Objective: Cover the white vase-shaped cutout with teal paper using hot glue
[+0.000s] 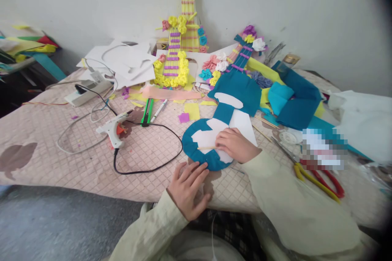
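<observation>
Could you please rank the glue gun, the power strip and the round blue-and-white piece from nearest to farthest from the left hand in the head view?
1. Round blue-and-white piece: immediately ahead of the left hand.
2. Glue gun: ahead and to the left.
3. Power strip: farther back and left, beyond the glue gun.

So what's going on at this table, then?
A person is working with both hands on a blue-and-white paper shape. The right hand holds a thin stick over its white middle; the left hand lies spread at the near edge. The glue gun and scissors lie aside.
</observation>
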A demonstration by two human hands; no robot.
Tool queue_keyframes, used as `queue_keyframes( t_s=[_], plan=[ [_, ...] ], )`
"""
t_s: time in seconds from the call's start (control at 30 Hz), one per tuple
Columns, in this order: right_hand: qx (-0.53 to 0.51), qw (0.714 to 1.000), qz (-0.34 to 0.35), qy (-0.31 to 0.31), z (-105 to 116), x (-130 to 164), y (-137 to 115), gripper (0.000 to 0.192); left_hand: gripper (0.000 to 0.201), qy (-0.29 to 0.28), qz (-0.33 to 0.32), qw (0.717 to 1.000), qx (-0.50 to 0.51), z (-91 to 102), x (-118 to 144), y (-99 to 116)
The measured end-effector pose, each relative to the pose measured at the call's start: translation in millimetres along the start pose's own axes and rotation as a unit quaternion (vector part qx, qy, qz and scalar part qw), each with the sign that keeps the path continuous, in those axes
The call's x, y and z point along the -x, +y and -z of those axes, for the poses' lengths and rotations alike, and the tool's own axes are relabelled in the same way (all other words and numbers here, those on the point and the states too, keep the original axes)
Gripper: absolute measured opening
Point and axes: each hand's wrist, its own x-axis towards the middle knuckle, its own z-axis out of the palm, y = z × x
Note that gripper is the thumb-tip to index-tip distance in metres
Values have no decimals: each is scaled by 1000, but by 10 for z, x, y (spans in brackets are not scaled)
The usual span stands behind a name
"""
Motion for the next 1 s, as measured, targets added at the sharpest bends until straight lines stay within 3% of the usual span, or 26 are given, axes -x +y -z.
queue_keyframes(
  t_s=[0.13,0.23,0.33,0.4,0.53,0.7,0.83,0.9,1.0],
  plan=[
    [-1,998,-60,32,33,18,97,11,49,-1,-1,1000,-1,-11,1,-2],
    [-1,986,-145,86,106,206,344,15,49,-2,-3,1000,-3,-16,10,-5],
    [15,945,-299,132,134,558,679,14,49,-5,-10,1000,-10,8,14,-9],
    [40,928,-345,133,103,783,839,20,50,-27,-19,999,-20,42,5,-14],
    [13,946,-280,165,-9,918,749,27,51,-38,-7,999,-22,95,-36,-17],
    [-101,983,-74,135,-99,582,147,25,51,-24,14,999,-24,34,-80,23],
    [-87,988,61,109,-183,369,-106,26,44,-15,49,998,-23,-14,-93,39],
    [-79,987,83,112,-232,334,-109,24,42,-31,64,997,-21,-6,-107,38],
    [-95,986,38,135,-289,329,-42,22,42,-50,78,996,-16,29,-139,56]
  ],
)
